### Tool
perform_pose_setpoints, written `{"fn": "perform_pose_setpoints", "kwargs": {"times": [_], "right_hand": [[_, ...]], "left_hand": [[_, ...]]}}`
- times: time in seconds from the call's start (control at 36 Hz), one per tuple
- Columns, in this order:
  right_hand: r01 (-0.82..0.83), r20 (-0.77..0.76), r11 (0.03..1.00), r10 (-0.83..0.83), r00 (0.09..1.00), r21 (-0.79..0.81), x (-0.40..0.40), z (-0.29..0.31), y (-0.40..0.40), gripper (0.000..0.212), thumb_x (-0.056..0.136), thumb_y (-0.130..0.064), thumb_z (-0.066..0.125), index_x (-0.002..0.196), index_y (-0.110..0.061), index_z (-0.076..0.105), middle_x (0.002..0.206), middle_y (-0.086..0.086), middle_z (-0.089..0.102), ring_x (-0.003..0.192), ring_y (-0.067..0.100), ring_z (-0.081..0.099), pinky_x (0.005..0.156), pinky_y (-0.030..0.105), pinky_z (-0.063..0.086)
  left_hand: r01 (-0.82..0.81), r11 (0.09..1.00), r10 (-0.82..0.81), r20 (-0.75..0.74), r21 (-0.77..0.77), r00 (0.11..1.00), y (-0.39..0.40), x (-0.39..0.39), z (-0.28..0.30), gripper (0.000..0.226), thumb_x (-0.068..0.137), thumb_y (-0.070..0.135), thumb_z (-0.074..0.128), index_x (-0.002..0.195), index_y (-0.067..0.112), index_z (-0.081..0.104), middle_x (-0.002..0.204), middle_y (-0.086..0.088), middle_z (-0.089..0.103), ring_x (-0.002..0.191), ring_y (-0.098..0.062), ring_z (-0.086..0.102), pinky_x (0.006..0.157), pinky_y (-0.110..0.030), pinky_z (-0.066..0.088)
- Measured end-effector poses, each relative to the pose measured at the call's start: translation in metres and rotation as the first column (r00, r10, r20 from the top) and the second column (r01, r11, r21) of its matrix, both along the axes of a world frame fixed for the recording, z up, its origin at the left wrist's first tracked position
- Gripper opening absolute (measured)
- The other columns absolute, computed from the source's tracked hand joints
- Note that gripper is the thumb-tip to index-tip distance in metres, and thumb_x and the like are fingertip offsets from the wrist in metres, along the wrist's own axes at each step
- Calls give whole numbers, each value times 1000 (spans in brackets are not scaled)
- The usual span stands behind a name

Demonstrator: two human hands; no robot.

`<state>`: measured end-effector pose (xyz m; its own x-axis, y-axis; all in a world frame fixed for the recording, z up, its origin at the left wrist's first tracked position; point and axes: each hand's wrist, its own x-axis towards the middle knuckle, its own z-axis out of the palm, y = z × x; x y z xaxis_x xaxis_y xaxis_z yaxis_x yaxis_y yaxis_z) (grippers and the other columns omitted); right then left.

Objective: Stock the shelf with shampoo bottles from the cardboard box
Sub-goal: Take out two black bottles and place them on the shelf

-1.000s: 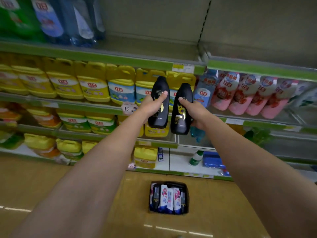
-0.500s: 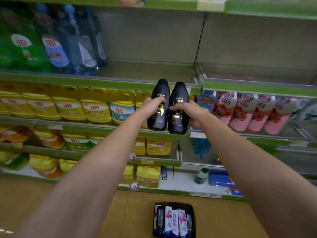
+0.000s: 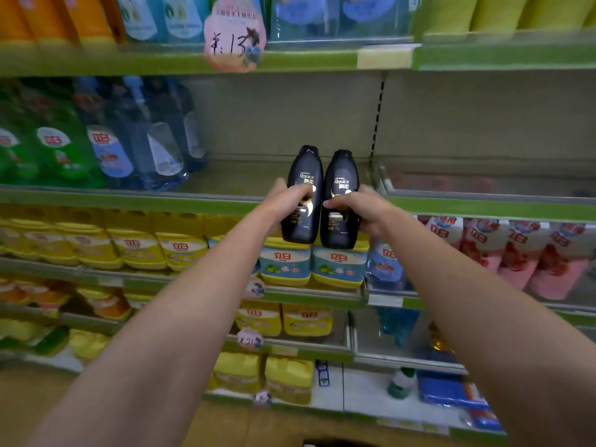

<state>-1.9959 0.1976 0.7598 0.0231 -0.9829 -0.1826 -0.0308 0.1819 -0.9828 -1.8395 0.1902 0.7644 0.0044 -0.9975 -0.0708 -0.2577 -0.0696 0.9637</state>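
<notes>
Store aisle, green-edged shelf ahead, bare stretch behind bottles. My left hand wraps left bottle, right hand wraps right bottle; both upright, side by side, touching, bases below shelf lip. Judge: rigid glossy plastic, full so moderately heavy, slippery; mid-body grip best. Versus half second ago: bottles raised higher against shelf, box gone from view.
</notes>
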Motion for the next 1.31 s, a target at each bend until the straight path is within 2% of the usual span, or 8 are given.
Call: {"fn": "perform_pose_setpoints", "kwargs": {"times": [0.08, 0.22, 0.64, 0.78, 0.89, 1.08, 1.17, 1.31], "right_hand": [[-4, -4, 1000, 4, 1000, -15, -6, 2, -12, 58, 73, -6, 76, 120, -8, 42, 104, 11, 62, 89, 22, 63, 70, 35, 55], [-29, 17, 999, 30, 999, -18, -10, 5, -25, 66, 67, -9, 79, 124, -7, 46, 109, 13, 64, 92, 24, 66, 66, 33, 54], [-6, 29, 1000, 6, 1000, -27, -28, 2, -50, 54, 72, -5, 75, 117, -8, 45, 102, 9, 63, 85, 22, 64, 66, 32, 53], [15, -3, 999, -15, 1000, -43, -27, 5, -59, 64, 68, -6, 77, 124, -8, 46, 110, 12, 64, 92, 25, 65, 67, 33, 54], [15, 8, 999, -15, 1000, -50, -13, 11, -69, 72, 61, -8, 79, 125, -6, 48, 112, 14, 65, 93, 27, 67, 70, 35, 56], [17, 27, 997, -15, 1000, -79, 34, 15, -86, 63, 67, -4, 75, 124, -4, 47, 112, 16, 64, 93, 29, 66, 69, 35, 56], [-3, 24, 996, 5, 1000, -88, 59, 17, -95, 74, 57, -10, 79, 124, -5, 49, 111, 16, 65, 93, 29, 67, 75, 41, 58], [-24, 20, 995, 26, 999, -98, 93, 20, -111, 79, 50, -14, 79, 123, -4, 50, 109, 17, 66, 92, 31, 68, 79, 47, 57]], "left_hand": [[-13, 1000, 14, 25, -27, 1000, -6, -6, 7, 41, 63, 35, 60, 95, 16, 43, 95, -7, 55, 85, -23, 55, 71, -34, 45], [-42, 999, 43, 37, -32, 998, -21, -10, 16, 37, 76, 28, 61, 106, 11, 46, 97, -8, 57, 85, -23, 57, 73, -35, 48], [24, 1000, -24, -39, -12, 999, -60, -24, 17, 39, 78, 20, 63, 111, 10, 45, 99, -12, 59, 83, -26, 61, 72, -36, 51], [19, 1000, -21, -82, -23, 996, -72, -24, 13, 35, 77, 17, 64, 107, 10, 46, 97, -12, 58, 82, -25, 59, 69, -34, 51], [22, 999, -27, -137, -36, 990, -78, -13, 16, 28, 78, 16, 64, 100, 13, 46, 98, -11, 59, 83, -26, 61, 69, -34, 51], [-7, 998, 1, -107, -57, 994, -85, 32, 22, 41, 69, 22, 65, 105, 12, 49, 105, -15, 62, 92, -31, 63, 81, -46, 54], [-26, 997, 18, -111, -73, 994, -91, 54, 22, 48, 64, 25, 66, 108, 13, 50, 105, -14, 63, 94, -31, 64, 84, -47, 54], [-49, 994, 36, -133, -94, 990, -103, 89, 21, 37, 74, 15, 67, 107, 11, 50, 105, -14, 63, 95, -30, 64, 84, -44, 53]]}}
